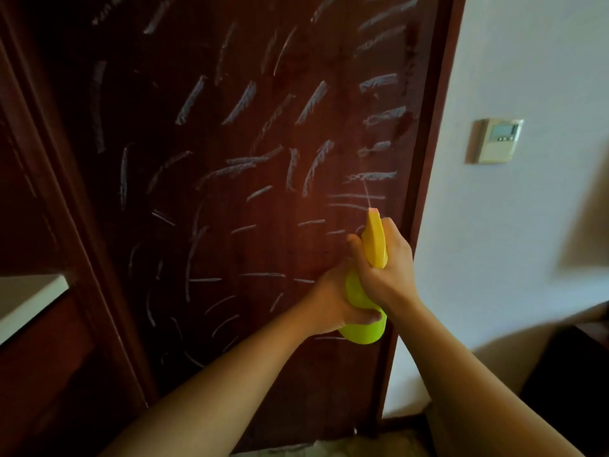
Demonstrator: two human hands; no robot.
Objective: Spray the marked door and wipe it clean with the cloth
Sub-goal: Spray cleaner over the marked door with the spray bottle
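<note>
A dark brown wooden door (230,199) fills the view, covered with several white chalk strokes (245,102). In front of its lower right part I hold a spray bottle (362,328) with a lime-green body and a yellow trigger head (375,240). My right hand (384,262) grips the head and trigger. My left hand (339,301) cups the bottle's body from the left. The nozzle points up at the door, and a thin jet (366,196) leaves it. No cloth is in view.
The door's brown frame (428,159) runs down its right side, next to a white wall (510,225) with a beige thermostat panel (496,140). A dark wooden panel and a white ledge (29,298) sit at the left. Dark furniture (573,367) stands at lower right.
</note>
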